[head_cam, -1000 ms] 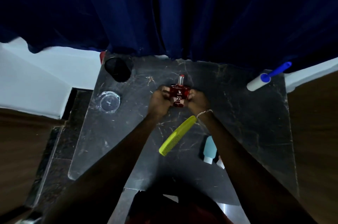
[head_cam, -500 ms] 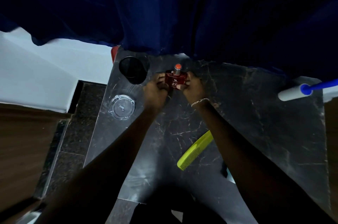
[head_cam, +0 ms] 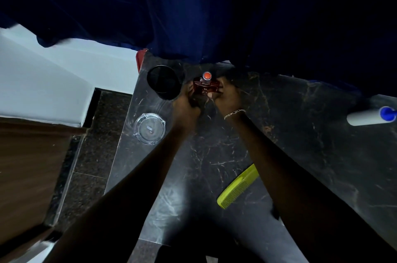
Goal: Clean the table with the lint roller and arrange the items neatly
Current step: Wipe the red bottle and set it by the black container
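The red perfume bottle (head_cam: pixel 205 87) stands upright, gripped between left hand (head_cam: pixel 186 102) and right hand (head_cam: pixel 226 96) (beside the black cup (head_cam: pixel 163 84)).

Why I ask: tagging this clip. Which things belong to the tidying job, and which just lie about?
Job: red glass perfume bottle, gripped by left hand and right hand; blue-handled white lint roller; yellow-green plastic comb; clear glass ashtray; round black cup.
Lying about: dark blue curtain.

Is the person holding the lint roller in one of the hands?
No, the lint roller lies apart on the table; the left hand and the right hand grip the red bottle.
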`<state>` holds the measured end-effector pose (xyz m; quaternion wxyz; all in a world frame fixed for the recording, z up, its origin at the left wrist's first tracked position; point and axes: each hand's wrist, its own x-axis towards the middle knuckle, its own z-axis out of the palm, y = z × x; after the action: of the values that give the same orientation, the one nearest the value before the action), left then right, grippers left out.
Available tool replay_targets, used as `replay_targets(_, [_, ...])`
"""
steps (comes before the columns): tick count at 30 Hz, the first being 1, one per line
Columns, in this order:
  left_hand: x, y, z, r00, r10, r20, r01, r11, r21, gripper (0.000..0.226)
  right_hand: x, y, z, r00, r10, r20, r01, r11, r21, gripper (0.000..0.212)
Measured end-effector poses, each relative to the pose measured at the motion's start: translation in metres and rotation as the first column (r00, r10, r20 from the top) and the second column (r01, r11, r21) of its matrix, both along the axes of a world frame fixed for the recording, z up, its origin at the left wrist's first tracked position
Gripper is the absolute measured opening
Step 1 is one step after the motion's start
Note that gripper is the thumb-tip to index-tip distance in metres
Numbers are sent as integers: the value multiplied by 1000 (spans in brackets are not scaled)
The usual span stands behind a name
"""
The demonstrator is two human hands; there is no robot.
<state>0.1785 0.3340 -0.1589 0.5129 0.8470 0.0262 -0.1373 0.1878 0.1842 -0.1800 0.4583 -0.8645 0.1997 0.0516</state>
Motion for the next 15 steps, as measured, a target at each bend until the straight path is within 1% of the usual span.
replay_targets(3, [2, 0, -1, 1000, -1, -21, 2, 1000, 25, 65, 2, 0, -3, 1000, 4, 7, -4, 1000, -10, 37])
replay_targets(5, [3, -1, -2, 1000, -10, -10, 10, 999, 42, 65, 2, -2, -5, 1000, 5, 15, -4, 1000, -11, 36])
replay_targets(10, [3, -2, -3, 1000, -18, 10, 18, 1000, -13, 61, 3, -2, -10, 1000, -5, 25, 4, 999, 49, 36])
replay_targets(13, [2, -2, -5, 1000, -15, 27, 14, 1000, 15, 59, 2, -4, -14, 1000, 1, 22, -2, 998, 66, 37])
replay_targets(15, [0, -2, -6, 1000, -15, 13, 14, 1000, 25, 59, 0, -4, -16, 999, -2, 32, 0, 998, 63, 37])
